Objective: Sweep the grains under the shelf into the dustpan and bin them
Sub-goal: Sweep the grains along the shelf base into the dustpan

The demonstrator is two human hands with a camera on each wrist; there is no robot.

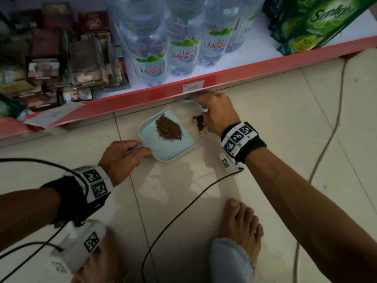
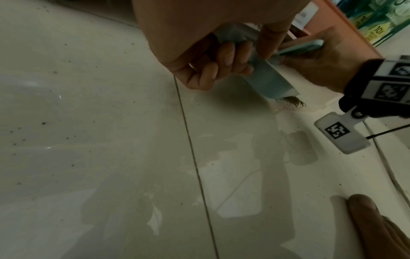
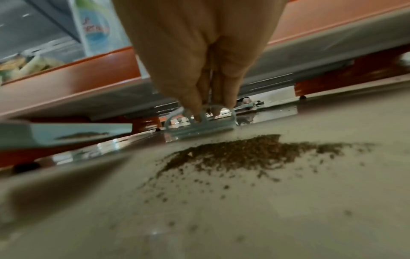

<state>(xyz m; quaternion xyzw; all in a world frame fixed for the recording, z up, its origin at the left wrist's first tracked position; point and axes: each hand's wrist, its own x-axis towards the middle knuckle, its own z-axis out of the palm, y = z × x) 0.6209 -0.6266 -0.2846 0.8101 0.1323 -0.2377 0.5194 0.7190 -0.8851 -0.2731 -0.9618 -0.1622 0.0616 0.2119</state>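
A pale blue dustpan (image 1: 179,147) lies tilted on the floor tiles below the red shelf edge (image 1: 234,77), with a heap of brown grains (image 1: 168,128) in it. My left hand (image 1: 124,155) grips its handle (image 2: 235,37). A second patch of grains (image 1: 199,122) lies on the floor to the right of the pan, shown close up as loose grains (image 3: 239,154) in the right wrist view. My right hand (image 1: 214,111) holds a small pale blue brush (image 3: 204,122) with its fingertips, set down on the floor at the shelf's foot just beyond those grains.
Water bottles (image 1: 183,56), green detergent packs (image 1: 312,23) and dark packets (image 1: 61,64) fill the shelf. Black cables (image 1: 179,213) trail over the tiles. My bare foot (image 1: 240,223) stands near the right forearm. A low gap (image 3: 266,98) runs under the shelf.
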